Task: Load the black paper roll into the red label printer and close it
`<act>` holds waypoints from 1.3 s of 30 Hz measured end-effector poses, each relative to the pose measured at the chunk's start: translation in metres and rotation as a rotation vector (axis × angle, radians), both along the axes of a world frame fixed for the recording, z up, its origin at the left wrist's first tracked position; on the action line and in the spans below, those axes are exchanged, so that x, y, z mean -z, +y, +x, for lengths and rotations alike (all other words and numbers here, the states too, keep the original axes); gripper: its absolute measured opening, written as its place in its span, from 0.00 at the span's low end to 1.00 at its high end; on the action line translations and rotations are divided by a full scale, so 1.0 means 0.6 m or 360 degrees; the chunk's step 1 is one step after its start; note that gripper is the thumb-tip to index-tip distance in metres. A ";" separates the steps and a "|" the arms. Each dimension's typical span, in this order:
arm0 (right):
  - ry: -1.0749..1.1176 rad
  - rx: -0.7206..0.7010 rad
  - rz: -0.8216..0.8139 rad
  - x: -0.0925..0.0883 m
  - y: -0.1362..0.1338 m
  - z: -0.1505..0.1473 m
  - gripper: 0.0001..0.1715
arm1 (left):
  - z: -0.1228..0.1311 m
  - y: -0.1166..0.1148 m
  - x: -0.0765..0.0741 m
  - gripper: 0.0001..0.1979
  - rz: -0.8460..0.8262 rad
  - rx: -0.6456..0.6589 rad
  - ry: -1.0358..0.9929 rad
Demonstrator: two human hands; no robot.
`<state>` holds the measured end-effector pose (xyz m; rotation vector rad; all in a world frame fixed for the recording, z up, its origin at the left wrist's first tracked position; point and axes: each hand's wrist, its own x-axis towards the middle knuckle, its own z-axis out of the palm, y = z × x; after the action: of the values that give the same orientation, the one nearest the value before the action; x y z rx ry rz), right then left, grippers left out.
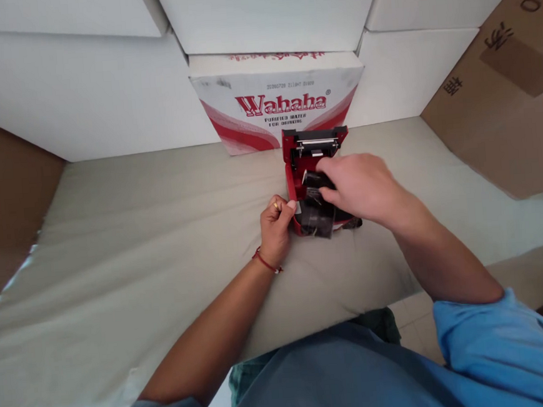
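Note:
A small red device [314,145] with its lid tipped up stands on the cloth-covered table [137,239], just in front of a water carton. My left hand [277,228] grips the device's left lower edge, fingers curled against it. My right hand [362,187] reaches over the open compartment from the right, fingers closed on a dark roll-like part [317,206] inside it. A clear or glossy film hangs at the front of that part. The inside of the compartment is mostly hidden by my right hand.
A white and red "Wahaha" water carton [278,96] sits right behind the device. White boxes [79,87] are stacked along the back. Brown cardboard boxes stand at the right [507,97] and left [3,206]. The table's front edge runs near my body.

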<state>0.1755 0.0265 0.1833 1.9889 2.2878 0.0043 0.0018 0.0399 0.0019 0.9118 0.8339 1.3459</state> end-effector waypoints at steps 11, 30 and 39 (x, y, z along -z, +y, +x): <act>0.0008 0.0374 -0.0444 0.076 0.047 0.264 0.23 | 0.006 0.000 -0.009 0.36 0.0105 -0.0014 -0.0067; 0.0362 0.0196 -0.0203 0.062 0.013 0.212 0.18 | -0.008 0.036 0.004 0.20 -0.0418 -0.0220 -0.0485; 0.0972 -0.0380 -0.0293 -0.100 -0.014 0.224 0.28 | -0.005 0.033 0.003 0.20 -0.0383 -0.0137 -0.0474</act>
<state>0.3099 0.0178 0.2430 1.7807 2.7279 -0.8706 -0.0013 0.0595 -0.0001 0.4784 0.7884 1.3797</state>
